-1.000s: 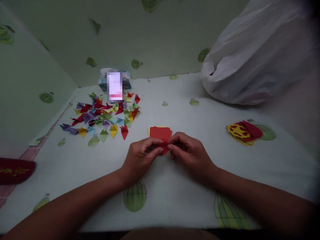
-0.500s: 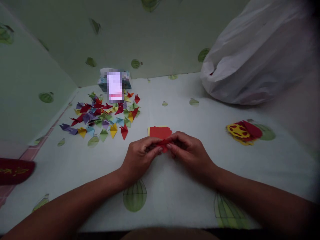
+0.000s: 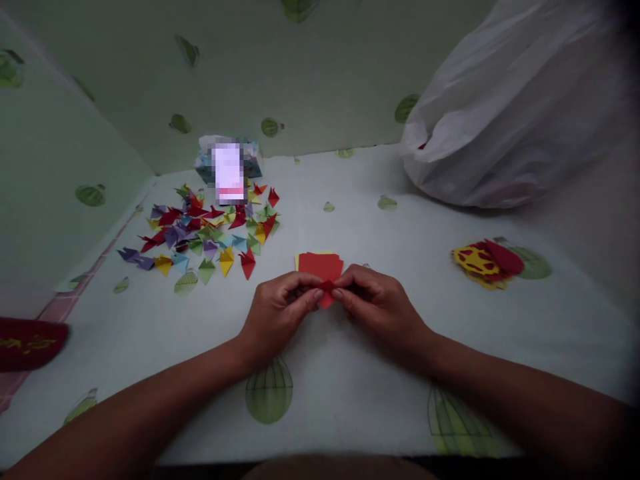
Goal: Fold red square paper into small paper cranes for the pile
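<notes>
Between my hands is a small folded piece of red paper (image 3: 327, 295), narrowing to a point at the bottom. My left hand (image 3: 283, 310) pinches its left side with thumb and forefinger. From the other side my right hand (image 3: 377, 303) pinches it the same way. Just behind the fingertips lies a stack of square paper sheets (image 3: 320, 264), red on top with a yellow edge showing at the left. The folded paper's back and part of its sides are covered by my fingers.
Several colourful folded paper cranes (image 3: 206, 263) are spread at the back left, before a tissue box (image 3: 255, 162) and a blurred bright screen (image 3: 229, 170). Yellow and red paper cutouts (image 3: 480, 260) lie right. A white plastic bag (image 3: 480, 147) bulges at the back right; a dark red object (image 3: 33, 343) is far left.
The red paper's lower point has opened out between my fingertips and shows more of its face. My hands stay nearly in place, both pinching it.
</notes>
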### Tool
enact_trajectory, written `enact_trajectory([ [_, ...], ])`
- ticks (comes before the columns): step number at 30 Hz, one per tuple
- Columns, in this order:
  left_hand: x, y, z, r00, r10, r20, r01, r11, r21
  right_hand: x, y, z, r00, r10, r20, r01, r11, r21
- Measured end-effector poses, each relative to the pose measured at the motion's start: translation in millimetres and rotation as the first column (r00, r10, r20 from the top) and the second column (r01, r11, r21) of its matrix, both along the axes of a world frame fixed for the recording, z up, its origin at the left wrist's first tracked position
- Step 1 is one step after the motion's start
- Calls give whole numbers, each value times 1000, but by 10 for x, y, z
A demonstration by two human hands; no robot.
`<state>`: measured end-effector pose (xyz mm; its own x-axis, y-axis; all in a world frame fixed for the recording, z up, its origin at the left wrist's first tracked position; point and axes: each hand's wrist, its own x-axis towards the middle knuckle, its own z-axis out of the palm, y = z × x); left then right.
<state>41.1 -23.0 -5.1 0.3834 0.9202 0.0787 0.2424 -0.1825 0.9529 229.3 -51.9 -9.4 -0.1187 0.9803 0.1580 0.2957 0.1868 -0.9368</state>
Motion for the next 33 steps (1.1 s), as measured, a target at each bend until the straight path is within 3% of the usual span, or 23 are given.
enact_trajectory([
  [5,-15,30,47,995,-45,-87,51,996,73,-5,0,42,978,0,-209,-55,965,-257],
  [10,-15,34,30,994,-109,23,107,993,58,8,5,-21,911,-16,-412,-152,915,-373],
  [14,-28,28,26,990,-139,-27,141,980,137,1,7,-61,849,0,-529,-240,891,-385],
  [20,-23,16,36,977,-210,42,207,977,53,-30,10,-64,812,-57,-581,-243,872,-426],
  [24,12,-12,21,976,-217,21,215,974,69,-34,14,-75,804,-67,-591,-232,880,-415],
  [29,26,-30,11,989,-143,-37,147,983,110,-37,9,-74,815,-34,-578,-251,879,-406],
  [33,18,-18,26,995,-83,47,83,997,-2,-49,6,-61,815,4,-580,-250,905,-345],
])
